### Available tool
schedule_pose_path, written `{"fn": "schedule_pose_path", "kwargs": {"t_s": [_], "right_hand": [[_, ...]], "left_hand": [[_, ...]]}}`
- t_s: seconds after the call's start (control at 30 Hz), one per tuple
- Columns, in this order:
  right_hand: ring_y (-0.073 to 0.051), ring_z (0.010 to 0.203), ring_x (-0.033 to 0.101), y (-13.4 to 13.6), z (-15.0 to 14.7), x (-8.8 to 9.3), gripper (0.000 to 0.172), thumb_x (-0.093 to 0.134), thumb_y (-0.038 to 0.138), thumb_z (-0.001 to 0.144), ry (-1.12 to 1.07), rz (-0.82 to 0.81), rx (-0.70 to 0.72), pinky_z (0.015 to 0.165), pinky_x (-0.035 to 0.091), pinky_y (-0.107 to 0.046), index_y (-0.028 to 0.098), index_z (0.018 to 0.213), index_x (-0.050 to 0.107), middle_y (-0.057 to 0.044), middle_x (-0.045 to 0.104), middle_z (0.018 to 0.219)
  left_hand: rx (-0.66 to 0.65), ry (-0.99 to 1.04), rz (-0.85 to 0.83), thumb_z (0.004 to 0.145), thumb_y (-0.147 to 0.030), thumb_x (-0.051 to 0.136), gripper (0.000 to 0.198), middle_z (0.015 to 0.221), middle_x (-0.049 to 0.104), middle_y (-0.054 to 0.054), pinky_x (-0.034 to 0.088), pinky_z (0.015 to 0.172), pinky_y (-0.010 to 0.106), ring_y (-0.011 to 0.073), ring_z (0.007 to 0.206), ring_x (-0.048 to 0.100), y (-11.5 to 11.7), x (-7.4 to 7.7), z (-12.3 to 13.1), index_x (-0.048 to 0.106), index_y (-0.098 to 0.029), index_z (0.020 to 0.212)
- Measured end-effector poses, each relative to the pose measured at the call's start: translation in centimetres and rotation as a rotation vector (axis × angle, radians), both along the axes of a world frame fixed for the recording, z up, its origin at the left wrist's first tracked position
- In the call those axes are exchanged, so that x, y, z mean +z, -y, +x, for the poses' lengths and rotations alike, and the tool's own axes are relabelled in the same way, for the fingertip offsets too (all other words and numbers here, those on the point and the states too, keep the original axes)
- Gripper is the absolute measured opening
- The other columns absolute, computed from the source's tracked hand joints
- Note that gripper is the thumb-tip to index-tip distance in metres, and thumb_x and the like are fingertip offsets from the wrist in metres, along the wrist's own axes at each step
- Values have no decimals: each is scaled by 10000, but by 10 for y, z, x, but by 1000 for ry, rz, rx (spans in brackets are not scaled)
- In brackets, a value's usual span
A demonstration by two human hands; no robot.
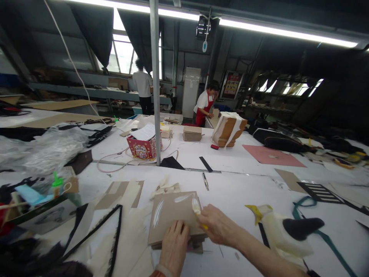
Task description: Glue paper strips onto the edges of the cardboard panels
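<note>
A stack of grey-brown cardboard sheets [173, 211] lies on the white table in front of me, with wet, shiny streaks on its top sheet. My left hand [175, 240] rests on the near edge of the stack, fingers stretched out flat over the top sheet. Closed around the yellow handle of a brush [196, 207] is my right hand [216, 226]. The pale bristles touch the top sheet near its right edge, beside a wet streak. Cream fabric scraps [165, 188] lie just behind the stack.
To the right stands a whitish plastic container [284, 231] with a dark object on it, beside a teal strap [325, 238]. A pen [205, 181] lies behind the stack. A metal post [155, 84] rises by a red box [141, 148]. Two people are farther back.
</note>
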State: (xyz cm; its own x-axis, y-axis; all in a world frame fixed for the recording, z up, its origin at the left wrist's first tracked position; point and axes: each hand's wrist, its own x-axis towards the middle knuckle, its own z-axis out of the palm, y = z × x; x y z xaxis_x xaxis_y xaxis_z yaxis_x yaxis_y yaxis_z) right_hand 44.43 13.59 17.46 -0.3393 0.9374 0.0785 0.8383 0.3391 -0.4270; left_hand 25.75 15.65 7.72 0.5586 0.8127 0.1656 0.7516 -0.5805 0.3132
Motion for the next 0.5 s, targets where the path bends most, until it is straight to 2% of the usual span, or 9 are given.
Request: {"fn": "schedule_pose_path", "kwargs": {"t_s": [0.07,0.1,0.2,0.27,0.37,0.5], "right_hand": [[-194,800,568,30,-4,6,172,476,208,858,50,-41,99,784,387,-329,175,833,643,-76,650,808],[-195,793,568,43,-3,9,181,485,234,866,-35,-76,61,767,391,-322,181,843,657,-70,649,801],[-186,697,554,77,14,17,221,536,348,860,-511,-186,-251,646,404,-287,193,872,693,-40,625,716],[-173,628,526,99,29,15,271,560,409,846,-844,-160,-491,594,400,-283,184,912,697,-26,592,653],[-149,574,485,135,46,-1,313,601,455,817,-1211,-14,-755,576,397,-279,174,922,691,-10,557,603],[-127,530,454,190,50,-29,330,684,466,743,-1470,60,-985,512,381,-257,172,893,696,1,534,571]], "left_hand": [[-4,-27,-1,817,-183,567,187,1080,594,19,471,838,364,219,1023,544,-2,3,1,579,-246,992],[-16,-57,-2,816,-169,558,182,1078,590,27,473,840,364,220,1025,544,-3,6,1,577,-235,985],[-103,-173,2,811,-163,554,188,1062,586,57,488,818,369,232,1016,544,-9,13,1,566,-197,995],[-173,-224,1,806,-189,570,198,1052,587,66,496,795,371,241,1004,545,-14,18,0,563,-185,1004],[-251,-263,-3,820,-205,549,165,1028,591,75,491,777,361,238,982,545,-19,23,-1,570,-171,980],[-295,-302,-9,831,-197,513,169,1029,586,98,465,805,362,236,988,532,-20,29,-1,566,-149,985]]}}
